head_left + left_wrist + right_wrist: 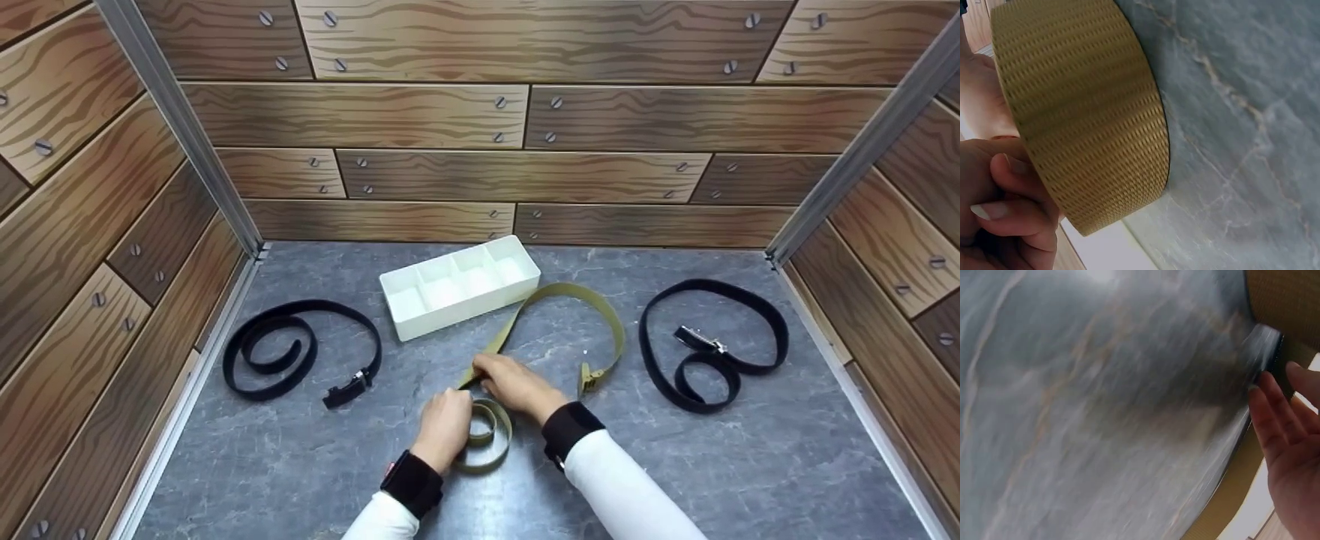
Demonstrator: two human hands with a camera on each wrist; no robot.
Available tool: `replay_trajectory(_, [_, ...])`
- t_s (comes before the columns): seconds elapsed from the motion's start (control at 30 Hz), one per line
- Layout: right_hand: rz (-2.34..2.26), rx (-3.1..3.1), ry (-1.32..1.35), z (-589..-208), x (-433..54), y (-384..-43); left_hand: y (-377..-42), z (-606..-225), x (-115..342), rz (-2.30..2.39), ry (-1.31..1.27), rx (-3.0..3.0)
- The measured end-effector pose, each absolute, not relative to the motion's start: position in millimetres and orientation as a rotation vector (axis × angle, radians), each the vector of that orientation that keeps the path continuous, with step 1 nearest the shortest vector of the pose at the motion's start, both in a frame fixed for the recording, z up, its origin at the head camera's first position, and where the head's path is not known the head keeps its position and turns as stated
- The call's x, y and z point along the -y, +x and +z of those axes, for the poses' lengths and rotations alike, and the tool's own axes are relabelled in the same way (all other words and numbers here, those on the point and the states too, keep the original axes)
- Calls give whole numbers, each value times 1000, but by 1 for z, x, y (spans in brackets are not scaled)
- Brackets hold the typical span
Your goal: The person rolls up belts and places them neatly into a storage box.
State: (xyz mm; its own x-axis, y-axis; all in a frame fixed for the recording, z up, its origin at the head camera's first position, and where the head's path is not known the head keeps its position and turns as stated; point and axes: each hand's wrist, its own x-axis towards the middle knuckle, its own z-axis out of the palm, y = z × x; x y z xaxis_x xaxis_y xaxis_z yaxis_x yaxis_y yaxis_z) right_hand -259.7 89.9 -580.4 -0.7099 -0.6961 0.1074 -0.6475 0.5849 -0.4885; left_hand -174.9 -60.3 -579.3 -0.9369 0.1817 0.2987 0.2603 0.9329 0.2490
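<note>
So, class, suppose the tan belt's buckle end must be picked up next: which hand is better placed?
Probably the right hand: it is nearer the buckle, which lies to its right. The left hand is farther off, beside the belt's coiled part.

White tray (four compartments) between two black belts

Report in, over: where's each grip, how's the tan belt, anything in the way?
Left grip and right grip on tan belt. Coiled one end, buckle the other. Tray beyond, not between them.
</note>
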Motion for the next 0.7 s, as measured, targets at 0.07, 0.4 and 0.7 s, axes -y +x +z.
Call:
replay_trajectory(0.07, [-770, -2721, -1125, -579, -89, -259, -175, -580, 60, -414, -336, 2812])
replay_trajectory(0.4, [-706, -2944, -830, -579, -111, -271, -174, -580, 60, -435, -297, 2789])
replay_trajectory(0.7, [-699, -3044, -559, -582, -144, -279, -173, -582, 61, -419, -286, 2804])
